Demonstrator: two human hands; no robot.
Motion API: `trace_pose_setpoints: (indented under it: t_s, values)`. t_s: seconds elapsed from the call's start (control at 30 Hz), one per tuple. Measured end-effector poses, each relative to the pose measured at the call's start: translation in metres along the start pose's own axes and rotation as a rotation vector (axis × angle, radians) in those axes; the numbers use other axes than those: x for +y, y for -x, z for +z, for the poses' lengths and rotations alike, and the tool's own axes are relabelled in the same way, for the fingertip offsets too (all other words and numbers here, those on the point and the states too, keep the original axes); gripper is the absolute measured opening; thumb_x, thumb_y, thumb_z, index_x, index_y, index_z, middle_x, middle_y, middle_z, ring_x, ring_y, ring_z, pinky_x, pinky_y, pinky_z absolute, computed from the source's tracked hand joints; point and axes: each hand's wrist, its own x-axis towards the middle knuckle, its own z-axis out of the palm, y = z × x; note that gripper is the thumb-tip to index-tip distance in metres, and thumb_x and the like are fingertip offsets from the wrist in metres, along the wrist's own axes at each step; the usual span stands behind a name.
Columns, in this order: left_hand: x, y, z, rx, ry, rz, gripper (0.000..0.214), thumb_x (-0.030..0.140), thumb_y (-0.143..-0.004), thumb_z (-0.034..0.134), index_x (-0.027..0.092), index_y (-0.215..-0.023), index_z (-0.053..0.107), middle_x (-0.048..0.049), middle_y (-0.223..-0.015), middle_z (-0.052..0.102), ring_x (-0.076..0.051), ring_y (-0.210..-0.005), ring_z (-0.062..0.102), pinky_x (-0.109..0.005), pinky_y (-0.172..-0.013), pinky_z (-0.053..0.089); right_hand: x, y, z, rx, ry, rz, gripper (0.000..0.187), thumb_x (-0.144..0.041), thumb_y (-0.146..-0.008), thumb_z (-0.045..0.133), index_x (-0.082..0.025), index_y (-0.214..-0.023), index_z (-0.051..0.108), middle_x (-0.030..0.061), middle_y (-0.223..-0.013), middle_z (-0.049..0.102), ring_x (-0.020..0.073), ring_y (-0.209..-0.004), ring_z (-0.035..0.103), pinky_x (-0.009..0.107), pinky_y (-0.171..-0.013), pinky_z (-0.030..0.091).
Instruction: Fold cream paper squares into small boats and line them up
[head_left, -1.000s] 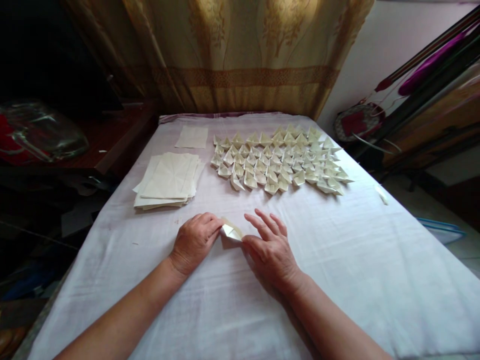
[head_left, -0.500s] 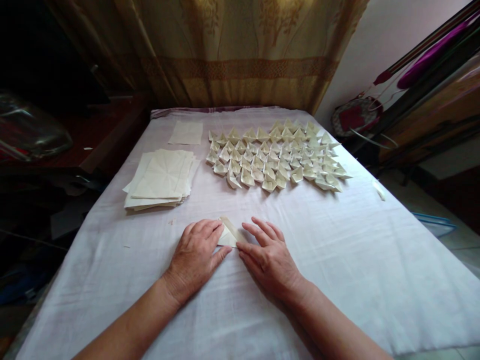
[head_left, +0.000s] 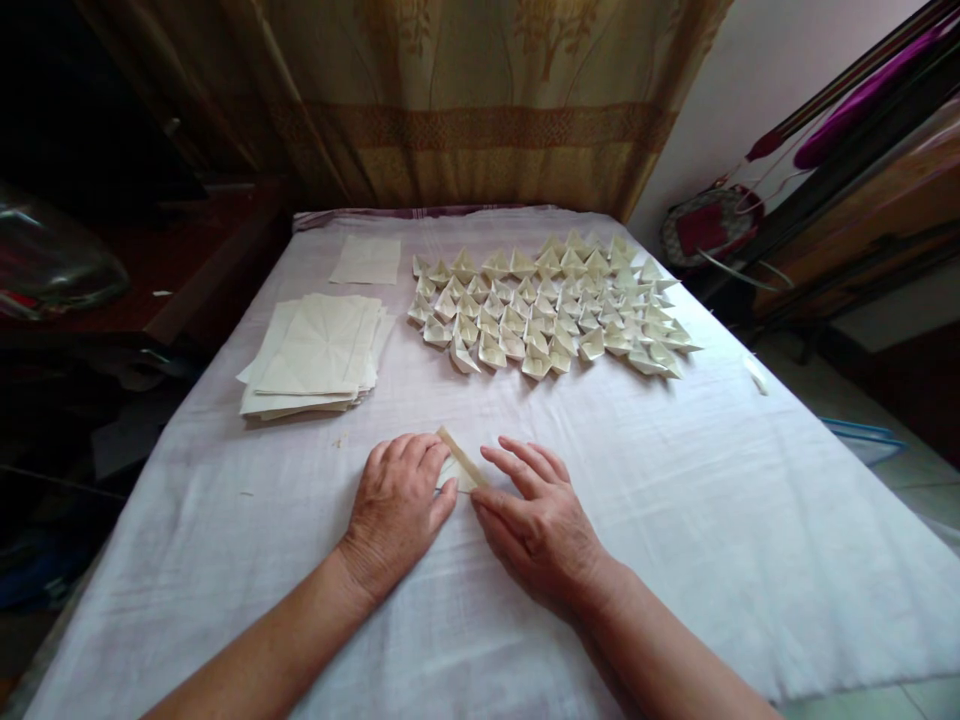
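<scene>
A small piece of folded paper lies on the white cloth between my hands, with a narrow flap standing along its upper right edge. My left hand rests over its left side, fingers bent and pressed on the paper, covering part of it. At the lower right corner, the thumb and index finger of my right hand grip the paper's edge, while the other fingers are raised and spread.
A stack of creased paper sheets lies at the left, with a single sheet behind it. Rows of folded paper boats fill the back right of the cloth-covered table. A patterned curtain hangs behind.
The paper's right flap now stands narrower and steeper. My left thumb has drawn slightly up and left, and my right hand has barely moved. The whole view has shifted slightly.
</scene>
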Motion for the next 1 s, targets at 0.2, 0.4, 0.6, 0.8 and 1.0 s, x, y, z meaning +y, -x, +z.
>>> trace_pose_setpoints:
  t_s: [0.2,0.4,0.6,0.8,1.0]
  values:
    - [0.001,0.000,0.002,-0.022,0.000,-0.014,0.030,0.031,-0.087,0.066,0.016,-0.113,0.060,-0.0114,-0.113,0.066,-0.030,-0.107,0.058,-0.046,-0.095,0.043,0.000,0.001,0.002,-0.044,0.054,-0.012,0.025,-0.028,-0.092,0.058,-0.034,-0.111,0.073,0.0080,-0.135,0.061,0.0292,-0.132,0.049,0.051,-0.108,0.035]
    - [0.001,0.000,-0.001,-0.032,0.026,-0.026,0.029,0.031,-0.088,0.065,0.017,-0.113,0.060,-0.0113,-0.115,0.067,-0.030,-0.109,0.058,-0.046,-0.097,0.042,0.000,0.003,0.001,-0.029,0.026,0.067,0.021,-0.027,-0.089,0.061,-0.034,-0.104,0.075,0.0065,-0.132,0.063,0.0291,-0.131,0.049,0.052,-0.107,0.036]
    - [-0.009,0.010,0.002,0.045,0.075,0.044,0.033,0.028,-0.090,0.061,0.017,-0.120,0.058,-0.0115,-0.121,0.067,-0.029,-0.114,0.057,-0.048,-0.102,0.040,0.001,0.002,0.003,0.004,-0.038,0.096,0.022,-0.024,-0.090,0.059,-0.033,-0.102,0.076,0.0053,-0.127,0.066,0.0278,-0.128,0.051,0.049,-0.105,0.038]
    - [-0.032,0.015,0.002,0.042,0.178,0.147,0.023,0.019,-0.093,0.053,0.020,-0.116,0.058,-0.0064,-0.128,0.066,-0.026,-0.124,0.052,-0.045,-0.106,0.038,0.011,-0.001,0.005,0.063,0.050,0.123,0.022,-0.024,-0.091,0.058,-0.033,-0.097,0.077,0.0070,-0.127,0.066,0.0301,-0.126,0.052,0.050,-0.102,0.040]
    - [-0.041,0.008,0.000,0.054,0.184,0.194,0.032,0.018,-0.093,0.049,0.019,-0.124,0.057,-0.0056,-0.124,0.069,-0.025,-0.124,0.052,-0.045,-0.106,0.037,0.017,-0.004,0.003,0.063,0.119,0.114,0.020,-0.024,-0.089,0.060,-0.031,-0.097,0.077,0.0099,-0.128,0.065,0.0318,-0.125,0.052,0.051,-0.101,0.040]
